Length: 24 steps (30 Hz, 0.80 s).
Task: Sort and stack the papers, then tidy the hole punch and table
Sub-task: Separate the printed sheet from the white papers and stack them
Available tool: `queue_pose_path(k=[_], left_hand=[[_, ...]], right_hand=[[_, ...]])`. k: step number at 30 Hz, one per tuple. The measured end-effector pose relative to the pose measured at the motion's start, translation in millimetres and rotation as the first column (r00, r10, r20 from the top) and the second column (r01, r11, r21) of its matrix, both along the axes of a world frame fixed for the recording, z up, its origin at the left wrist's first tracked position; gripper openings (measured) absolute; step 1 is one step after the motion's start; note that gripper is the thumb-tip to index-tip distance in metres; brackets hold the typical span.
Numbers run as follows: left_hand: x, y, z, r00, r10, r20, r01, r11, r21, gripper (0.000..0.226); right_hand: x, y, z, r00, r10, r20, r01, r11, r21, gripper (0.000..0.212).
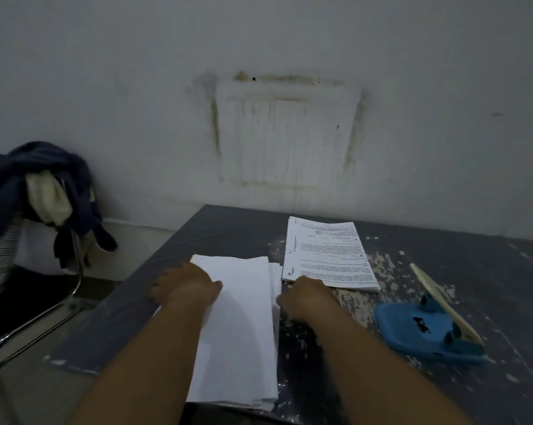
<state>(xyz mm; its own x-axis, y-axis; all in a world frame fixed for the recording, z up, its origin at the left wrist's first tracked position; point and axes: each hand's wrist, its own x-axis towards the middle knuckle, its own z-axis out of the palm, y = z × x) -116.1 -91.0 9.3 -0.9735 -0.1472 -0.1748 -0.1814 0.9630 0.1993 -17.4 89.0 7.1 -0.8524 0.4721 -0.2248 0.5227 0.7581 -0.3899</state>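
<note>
Two hands, two paper stacks, one hole punch

The stack of paper is plain white; the printed sheets are white with lines of black text. Hole punch — bright blue, cream handle. The table is dark grey with pale flaked patches. Wall — off-white, streaked brownish-yellow.

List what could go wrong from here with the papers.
1. The blank stack is ragged along its right side, where the right hand meets it; pressing in against the left hand could buckle loose sheets.
2. Its near end lies close to the table edge, so sheets might slide off.
3. The table's flaking paint may snag paper.
</note>
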Motion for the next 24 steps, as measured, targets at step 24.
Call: queue_pose_path(k=[24], left_hand=[[10.1,-20.0,-11.5,0.982,0.116,0.148,-0.124,0.991,0.05,0.107]], right_hand=[[-26.9,-59.9,-16.9,0.962,-0.252,0.108,0.266,0.951,-0.157,0.065]])
